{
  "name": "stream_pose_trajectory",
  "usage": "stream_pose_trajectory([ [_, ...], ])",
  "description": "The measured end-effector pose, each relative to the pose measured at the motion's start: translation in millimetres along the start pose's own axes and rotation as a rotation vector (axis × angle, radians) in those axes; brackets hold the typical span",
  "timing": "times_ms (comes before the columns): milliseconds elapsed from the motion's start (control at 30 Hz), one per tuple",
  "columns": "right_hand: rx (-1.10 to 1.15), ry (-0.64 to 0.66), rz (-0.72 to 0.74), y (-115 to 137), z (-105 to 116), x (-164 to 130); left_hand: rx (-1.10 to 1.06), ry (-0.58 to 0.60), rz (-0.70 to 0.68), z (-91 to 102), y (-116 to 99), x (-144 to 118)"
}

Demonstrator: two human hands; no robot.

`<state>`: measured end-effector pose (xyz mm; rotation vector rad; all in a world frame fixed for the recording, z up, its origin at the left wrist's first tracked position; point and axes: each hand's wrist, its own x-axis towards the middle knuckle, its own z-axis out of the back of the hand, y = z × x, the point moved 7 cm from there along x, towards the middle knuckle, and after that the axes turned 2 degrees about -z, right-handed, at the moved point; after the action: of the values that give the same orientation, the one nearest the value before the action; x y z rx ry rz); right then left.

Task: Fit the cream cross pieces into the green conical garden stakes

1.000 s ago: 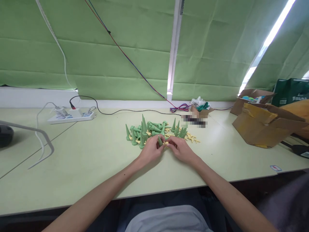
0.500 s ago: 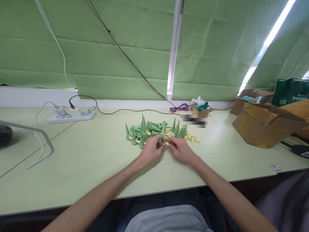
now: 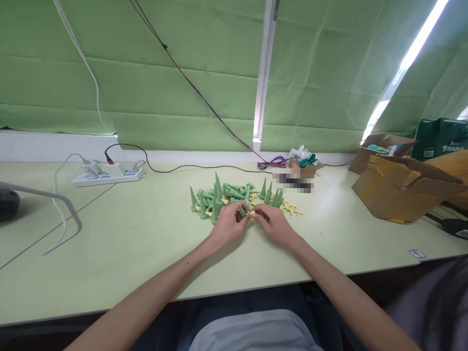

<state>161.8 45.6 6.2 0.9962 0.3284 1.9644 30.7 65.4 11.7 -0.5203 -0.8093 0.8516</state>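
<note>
1. My left hand (image 3: 228, 225) is closed on a green cone spike (image 3: 242, 210), pinched between thumb and fingers just in front of me at the near edge of the pile of green spikes (image 3: 223, 194).

2. The spike's long axis is tilted: its pointed tip leans up toward about 11 o'clock, and its wider base sits lower, toward 5 o'clock, facing my other hand.

3. My right hand (image 3: 274, 225) is closed too, its fingertips pinching a small yellow piece (image 3: 251, 213). That piece is tiny and partly hidden by my fingers, so I cannot tell its exact shape.

4. The relation that matters: the yellow piece lies at 3 o'clock from the spike, touching or just beside its base end. I cannot tell whether it is already seated or only pressed against it.

5. Both hands meet at the middle, equally near the spike; the left carries it, the right only reaches its base.

6. Loose yellow pieces (image 3: 290, 208) lie at about 2 o'clock from my right hand, near it on the table (image 3: 146, 234). The green pile runs from 11 to 1 o'clock, just beyond my knuckles.

7. A cardboard box (image 3: 398, 192) stands well apart at 3 o'clock, a power strip (image 3: 107, 176) at 10 o'clock.
</note>
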Motion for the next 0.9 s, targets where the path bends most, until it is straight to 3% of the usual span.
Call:
stream_pose_trajectory([
  [333,0.057,-0.015,0.045,0.6,-0.1,0.3,-0.024,0.026,0.014,-2.2,2.0,0.0],
  [900,0.02,0.024,0.0,-0.4,-0.6,-1.6,0.036,0.005,-0.023,-1.3,-1.4,-1.9],
])
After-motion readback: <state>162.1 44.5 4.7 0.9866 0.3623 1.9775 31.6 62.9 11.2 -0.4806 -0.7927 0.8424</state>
